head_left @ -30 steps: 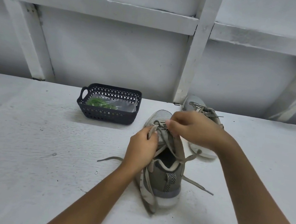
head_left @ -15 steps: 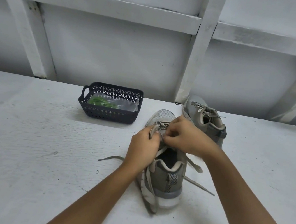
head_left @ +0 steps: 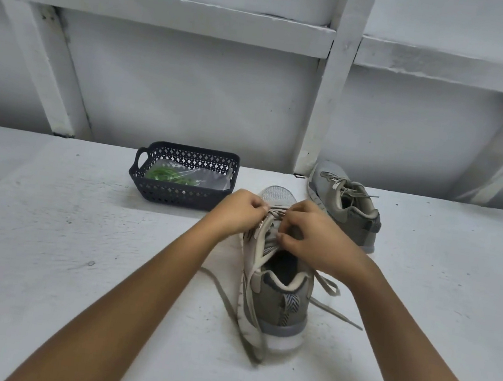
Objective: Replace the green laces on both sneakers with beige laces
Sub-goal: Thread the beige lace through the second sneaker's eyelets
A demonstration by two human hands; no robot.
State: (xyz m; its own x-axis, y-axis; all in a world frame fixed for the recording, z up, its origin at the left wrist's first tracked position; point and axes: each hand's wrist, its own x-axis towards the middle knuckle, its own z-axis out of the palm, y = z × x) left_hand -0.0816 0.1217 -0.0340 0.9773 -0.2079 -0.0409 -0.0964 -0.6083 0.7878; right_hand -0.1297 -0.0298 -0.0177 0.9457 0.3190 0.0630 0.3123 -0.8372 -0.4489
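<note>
Two hands lacing a sneaker on a white table [head_left: 45,243].
The near sneaker [head_left: 278,293] stands heel toward the viewer, a second sneaker [head_left: 350,206] behind it and a basket [head_left: 179,195] holding green laces [head_left: 162,174] to its left. Both forearms reach forward. The left hand [head_left: 242,213] and right hand [head_left: 307,239], fingers curled, pinch the beige lace [head_left: 262,233] near the toe.

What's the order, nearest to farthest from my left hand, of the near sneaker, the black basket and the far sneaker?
1. Near sneaker, under the left hand, which pinches its lace.
2. Black basket, just left of the hand.
3. Far sneaker, back right.
</note>
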